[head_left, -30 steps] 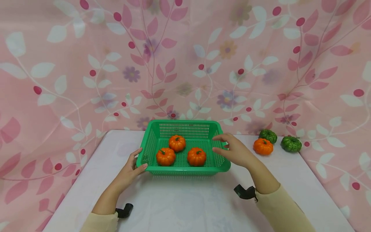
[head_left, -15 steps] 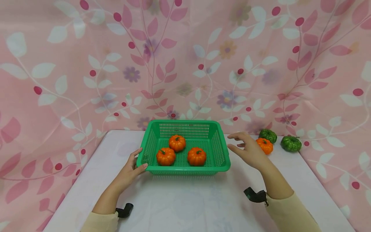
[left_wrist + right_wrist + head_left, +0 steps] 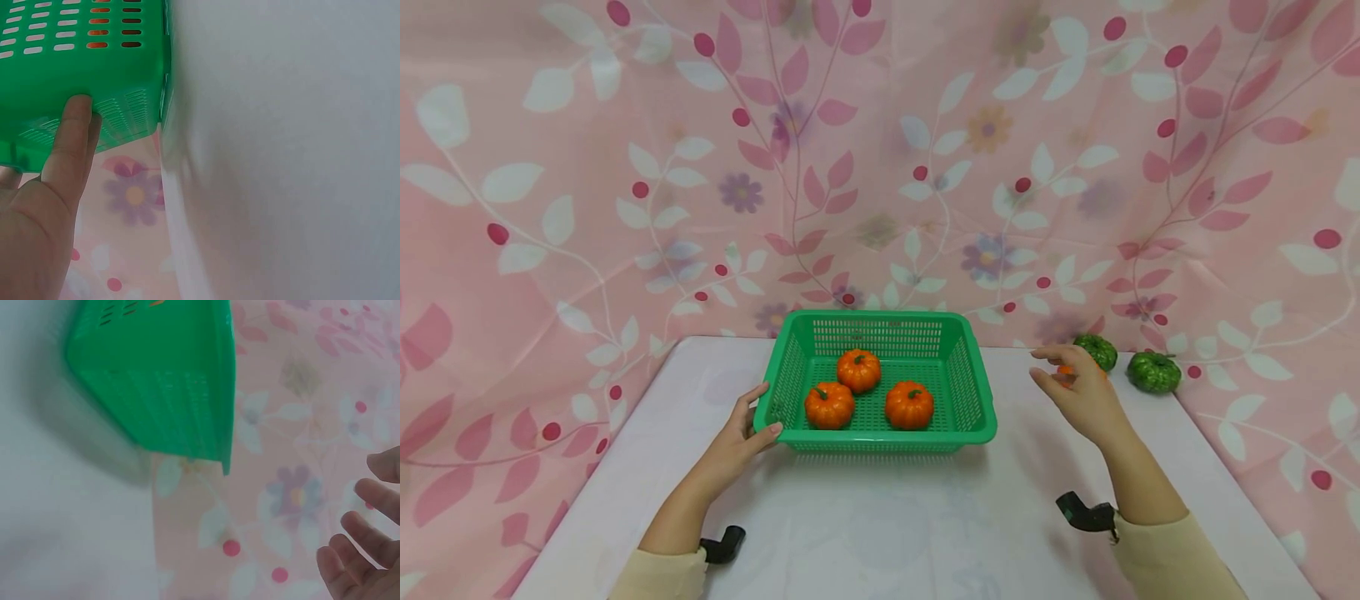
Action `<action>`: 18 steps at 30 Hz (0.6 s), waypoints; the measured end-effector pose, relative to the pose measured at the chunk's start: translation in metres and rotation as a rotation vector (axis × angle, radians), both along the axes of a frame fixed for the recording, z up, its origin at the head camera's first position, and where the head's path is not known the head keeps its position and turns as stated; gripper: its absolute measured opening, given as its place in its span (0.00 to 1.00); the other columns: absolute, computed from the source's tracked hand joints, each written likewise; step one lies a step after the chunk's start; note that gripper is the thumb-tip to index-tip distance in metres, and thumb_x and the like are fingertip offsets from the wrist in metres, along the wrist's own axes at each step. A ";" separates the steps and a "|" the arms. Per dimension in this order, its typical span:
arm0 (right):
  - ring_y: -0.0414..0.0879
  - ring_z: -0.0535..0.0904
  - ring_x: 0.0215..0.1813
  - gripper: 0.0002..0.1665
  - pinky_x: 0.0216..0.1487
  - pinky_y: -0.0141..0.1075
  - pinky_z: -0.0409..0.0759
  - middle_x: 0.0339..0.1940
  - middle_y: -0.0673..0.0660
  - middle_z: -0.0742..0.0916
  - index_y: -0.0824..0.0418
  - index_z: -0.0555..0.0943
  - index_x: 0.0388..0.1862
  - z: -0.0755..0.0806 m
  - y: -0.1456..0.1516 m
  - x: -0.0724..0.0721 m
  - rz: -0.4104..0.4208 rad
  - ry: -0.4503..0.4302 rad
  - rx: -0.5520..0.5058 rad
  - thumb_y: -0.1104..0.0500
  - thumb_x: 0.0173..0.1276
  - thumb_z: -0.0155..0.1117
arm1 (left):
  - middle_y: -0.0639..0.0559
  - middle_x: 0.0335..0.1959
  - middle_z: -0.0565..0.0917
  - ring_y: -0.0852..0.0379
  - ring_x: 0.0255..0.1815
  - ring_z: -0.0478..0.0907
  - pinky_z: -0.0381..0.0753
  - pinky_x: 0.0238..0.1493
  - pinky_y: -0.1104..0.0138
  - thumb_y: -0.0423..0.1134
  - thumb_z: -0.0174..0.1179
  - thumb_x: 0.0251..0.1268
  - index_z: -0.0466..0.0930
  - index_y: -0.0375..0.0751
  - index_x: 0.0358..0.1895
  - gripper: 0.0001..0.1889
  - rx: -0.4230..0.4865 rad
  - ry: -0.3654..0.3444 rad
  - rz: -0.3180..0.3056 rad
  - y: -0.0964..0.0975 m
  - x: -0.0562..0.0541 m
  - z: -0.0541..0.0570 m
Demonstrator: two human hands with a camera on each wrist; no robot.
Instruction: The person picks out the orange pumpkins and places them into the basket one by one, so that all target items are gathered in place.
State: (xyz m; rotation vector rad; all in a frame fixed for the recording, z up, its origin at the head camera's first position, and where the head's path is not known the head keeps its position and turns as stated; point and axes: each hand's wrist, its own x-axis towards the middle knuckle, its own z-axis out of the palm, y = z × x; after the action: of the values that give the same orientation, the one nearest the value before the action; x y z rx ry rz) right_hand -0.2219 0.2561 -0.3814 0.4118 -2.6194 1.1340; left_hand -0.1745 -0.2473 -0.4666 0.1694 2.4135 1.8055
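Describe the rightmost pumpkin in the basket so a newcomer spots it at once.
On the white table, find the green basket. Inside, toward its front right, lies the target, an orange pumpkin. Unlike the other two orange ones, the rear pumpkin and left pumpkin, which bunch together, it sits apart.

Extends both cream-sleeved arms [image 3: 1138,475] forward; grips with bare left hand [image 3: 732,447], with thumb [image 3: 767,435] opposite fingers [image 3: 72,134]; holds bare right hand [image 3: 1081,397] raised, with fingers loosely parted.
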 end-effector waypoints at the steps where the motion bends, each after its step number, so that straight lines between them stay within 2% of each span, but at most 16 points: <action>1: 0.62 0.74 0.60 0.21 0.57 0.59 0.77 0.58 0.64 0.77 0.64 0.79 0.60 -0.002 0.003 0.000 -0.013 0.012 0.004 0.54 0.75 0.63 | 0.30 0.74 0.58 0.39 0.65 0.70 0.79 0.60 0.60 0.41 0.57 0.76 0.39 0.51 0.81 0.42 0.000 -0.001 0.001 0.000 0.000 0.000; 4: 0.61 0.77 0.57 0.20 0.55 0.39 0.82 0.58 0.65 0.77 0.64 0.79 0.60 -0.006 0.011 -0.002 -0.049 0.041 0.004 0.55 0.75 0.62 | 0.29 0.73 0.58 0.39 0.65 0.70 0.79 0.59 0.61 0.41 0.58 0.76 0.39 0.51 0.81 0.42 -0.001 -0.002 0.004 0.000 0.000 -0.001; 7: 0.60 0.78 0.55 0.19 0.49 0.17 0.75 0.58 0.66 0.77 0.65 0.80 0.59 -0.012 0.017 -0.004 -0.081 0.060 -0.019 0.56 0.74 0.63 | 0.30 0.73 0.59 0.39 0.64 0.70 0.79 0.59 0.61 0.41 0.58 0.75 0.39 0.51 0.81 0.42 -0.001 -0.003 0.007 0.001 0.000 -0.001; 8: 0.61 0.78 0.54 0.19 0.47 0.13 0.70 0.58 0.67 0.76 0.66 0.80 0.58 -0.014 0.020 -0.005 -0.088 0.062 -0.032 0.57 0.74 0.63 | 0.30 0.73 0.59 0.39 0.65 0.70 0.79 0.59 0.61 0.41 0.58 0.75 0.39 0.51 0.81 0.42 0.000 -0.004 0.006 0.001 0.000 -0.001; 10: 0.62 0.78 0.54 0.19 0.46 0.11 0.68 0.58 0.67 0.76 0.67 0.80 0.58 -0.018 0.024 -0.007 -0.108 0.066 -0.040 0.58 0.74 0.63 | 0.30 0.73 0.58 0.39 0.65 0.70 0.79 0.60 0.61 0.42 0.58 0.75 0.39 0.51 0.81 0.42 -0.002 -0.004 0.006 0.001 0.000 -0.001; 13: 0.63 0.77 0.54 0.18 0.47 0.16 0.71 0.59 0.68 0.77 0.68 0.80 0.58 -0.025 0.032 -0.011 -0.153 0.076 -0.018 0.60 0.74 0.63 | 0.30 0.73 0.58 0.39 0.65 0.70 0.79 0.60 0.60 0.43 0.58 0.75 0.40 0.51 0.81 0.42 -0.003 -0.001 0.007 0.000 0.000 -0.001; 16: 0.65 0.76 0.55 0.19 0.53 0.36 0.80 0.59 0.70 0.77 0.69 0.79 0.58 -0.033 0.040 -0.016 -0.201 0.085 0.004 0.61 0.73 0.62 | 0.30 0.74 0.58 0.40 0.65 0.70 0.78 0.60 0.60 0.43 0.58 0.75 0.39 0.51 0.81 0.42 -0.007 0.000 0.004 0.000 0.000 -0.001; 18: 0.67 0.73 0.57 0.19 0.55 0.53 0.78 0.58 0.72 0.77 0.70 0.79 0.59 -0.039 0.045 -0.019 -0.225 0.074 0.002 0.61 0.73 0.62 | 0.30 0.73 0.58 0.39 0.65 0.70 0.78 0.60 0.59 0.42 0.58 0.76 0.39 0.52 0.81 0.41 -0.005 0.002 0.003 0.000 0.000 0.000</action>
State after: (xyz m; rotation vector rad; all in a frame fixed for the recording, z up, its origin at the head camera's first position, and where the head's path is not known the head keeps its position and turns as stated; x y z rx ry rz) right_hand -0.2411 0.3009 -0.4204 0.1505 -2.5267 1.0222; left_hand -0.1745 -0.2474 -0.4671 0.1671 2.4208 1.8008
